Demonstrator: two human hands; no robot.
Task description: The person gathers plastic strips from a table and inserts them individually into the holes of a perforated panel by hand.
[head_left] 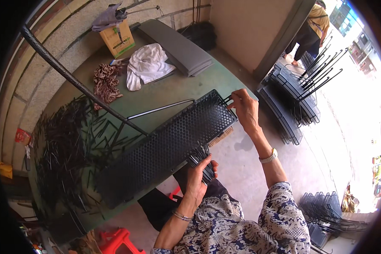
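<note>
The left hand (199,172) grasped a bundle of black rods (197,157) by the near side of the black tray (169,142), which lay slantwise on the front of the bench (190,88). The right hand (244,109) had fingers bent at the tray's right end; whether they gripped anything, I could not tell. A dark heap (63,139) covered the bench's left.
</note>
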